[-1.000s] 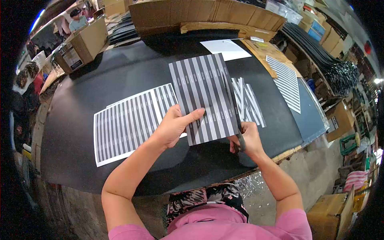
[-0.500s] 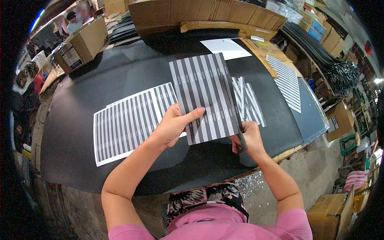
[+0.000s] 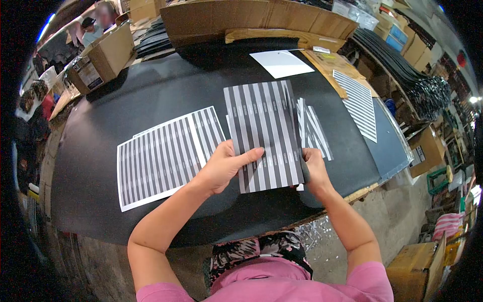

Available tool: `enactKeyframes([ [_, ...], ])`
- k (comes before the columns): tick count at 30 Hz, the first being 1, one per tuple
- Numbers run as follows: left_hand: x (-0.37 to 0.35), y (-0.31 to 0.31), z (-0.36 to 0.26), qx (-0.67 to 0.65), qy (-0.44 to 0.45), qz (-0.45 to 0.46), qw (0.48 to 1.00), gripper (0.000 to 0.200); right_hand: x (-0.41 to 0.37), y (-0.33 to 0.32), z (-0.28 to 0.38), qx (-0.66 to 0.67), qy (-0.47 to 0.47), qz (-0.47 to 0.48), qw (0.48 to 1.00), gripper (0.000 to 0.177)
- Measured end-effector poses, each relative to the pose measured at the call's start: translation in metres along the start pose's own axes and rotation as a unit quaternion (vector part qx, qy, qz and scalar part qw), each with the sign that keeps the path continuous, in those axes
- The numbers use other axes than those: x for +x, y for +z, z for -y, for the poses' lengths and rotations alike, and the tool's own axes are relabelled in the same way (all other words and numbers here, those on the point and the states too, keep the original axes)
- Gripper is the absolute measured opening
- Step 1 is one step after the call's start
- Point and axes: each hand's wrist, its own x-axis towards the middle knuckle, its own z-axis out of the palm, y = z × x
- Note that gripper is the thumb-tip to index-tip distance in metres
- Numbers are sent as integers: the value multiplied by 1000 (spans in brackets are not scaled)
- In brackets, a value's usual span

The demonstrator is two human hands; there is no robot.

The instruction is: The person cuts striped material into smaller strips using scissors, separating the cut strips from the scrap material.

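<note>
My left hand [image 3: 224,167] grips a striped grey-and-black printed sheet [image 3: 262,123] by its lower left side, thumb lying across the front. At the sheet's lower right edge, my right hand [image 3: 317,172] is closed around dark-handled scissors [image 3: 306,174], mostly hidden by the fingers and the sheet. A narrow piece along the sheet's right edge stands slightly apart from the rest. Larger striped sheets [image 3: 158,156] lie on the black tabletop to the left. Cut striped strips [image 3: 315,132] rest in a loose pile behind my right hand.
The black table [image 3: 95,166] spans the view. A blank white sheet [image 3: 282,64] and another striped sheet [image 3: 358,103] lie toward its far right. Cardboard boxes [image 3: 103,58] stand along the back, and stacked black strips [image 3: 402,75] fill the right side. Paper scraps litter the floor.
The held sheet has come lower and a little to the right, turning more upright. Both hands remain on their holds. A small white strip end now shows below the sheet beside my right hand.
</note>
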Motion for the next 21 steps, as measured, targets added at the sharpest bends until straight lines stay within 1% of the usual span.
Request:
enactKeyframes([
  [2,0,0,0,-4,-6,18,1000,29,4,-1,-2,-9,-39,-4,999,14],
  [7,2,-1,2,0,4,11,1000,29,5,-1,0,-2,-31,1,1000,14],
  [12,2,-2,2,1,-12,10,1000,29,4,0,2,-3,-23,-2,1000,14],
  [21,2,0,1,-13,5,11,1000,29,2,-1,5,-5,-33,5,999,13],
])
